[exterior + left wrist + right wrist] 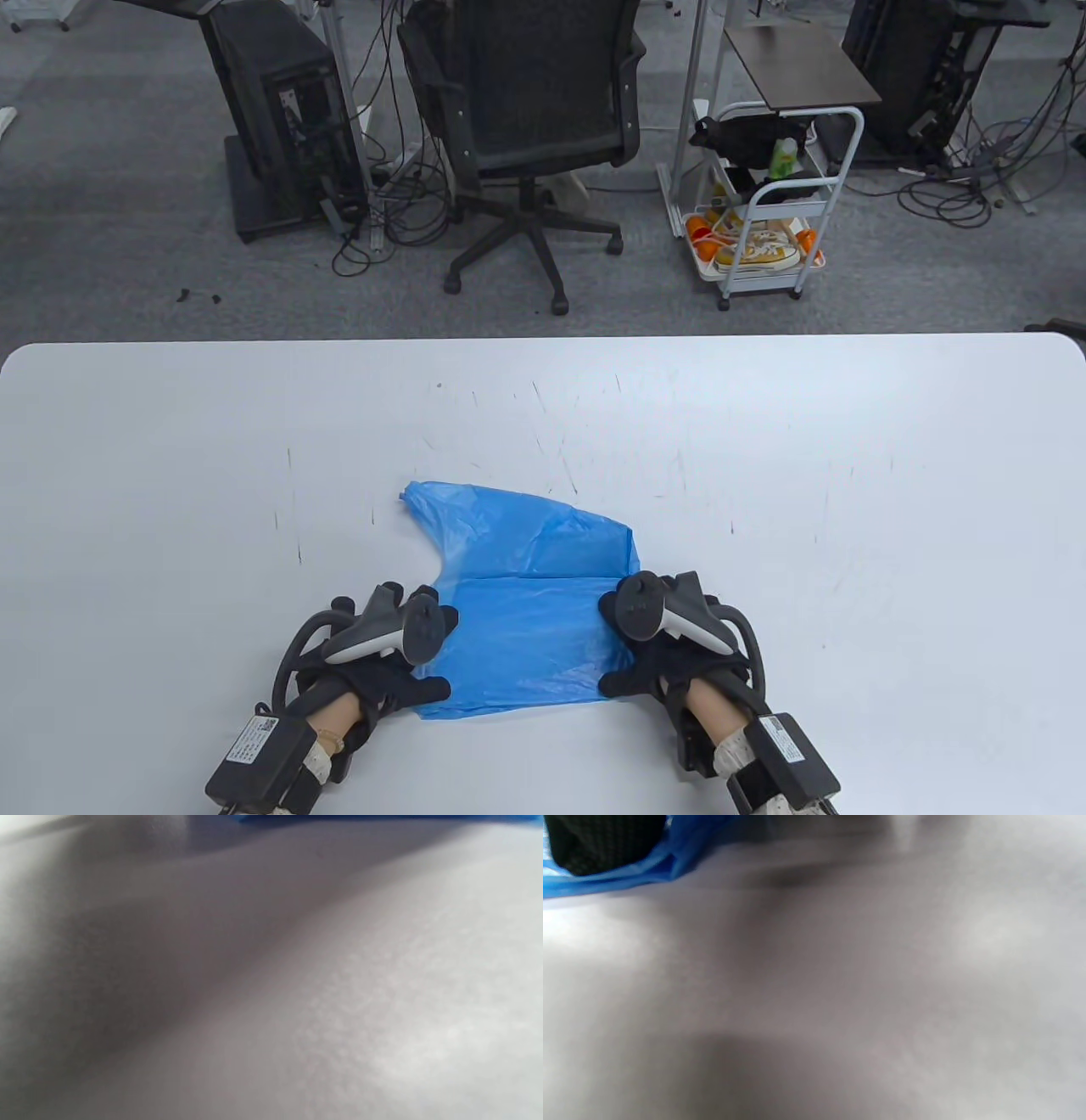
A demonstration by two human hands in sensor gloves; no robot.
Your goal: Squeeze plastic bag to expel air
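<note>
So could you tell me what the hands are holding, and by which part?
Both hands rest on the blue plastic bag: left hand on its near-left edge, right hand on its near-right edge.

Floor (pixel 127 255): grey carpet throughout. Worktop (pixel 764 441): white, rounded far corners, surface marked with fine dark scratches. Beyond its far edge, a black mesh office chair (pixel 526 110) on a five-star castor base. Left of the chair, a black computer tower (pixel 280 110) on a stand, with cables trailing over the carpet. To the right, a white wheeled trolley (pixel 764 229) (holding shoes and orange items) beside a dark-topped side table (pixel 797 64). Lighting is even.
</note>
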